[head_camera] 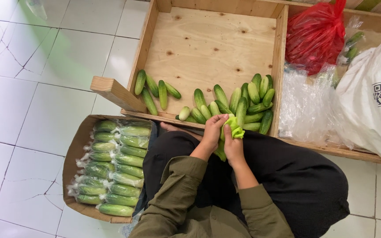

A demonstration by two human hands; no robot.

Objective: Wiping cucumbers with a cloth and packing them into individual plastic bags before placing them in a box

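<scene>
We hold a light green cloth [233, 128] between our left hand [211, 132] and right hand [232, 147], both closed on it above our lap. Just ahead, loose cucumbers [248, 103] lie in a wooden crate [208, 44]. On our left, a cardboard box [73, 154] holds wrapped cucumbers [117, 169] in rows. A red bag [316, 35] sits to the right.

Bare crate floor [208, 44] behind cucumbers [243, 103]

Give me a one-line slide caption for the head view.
Both hands grip a green cloth beside loose cucumbers in a wooden crate.
</scene>
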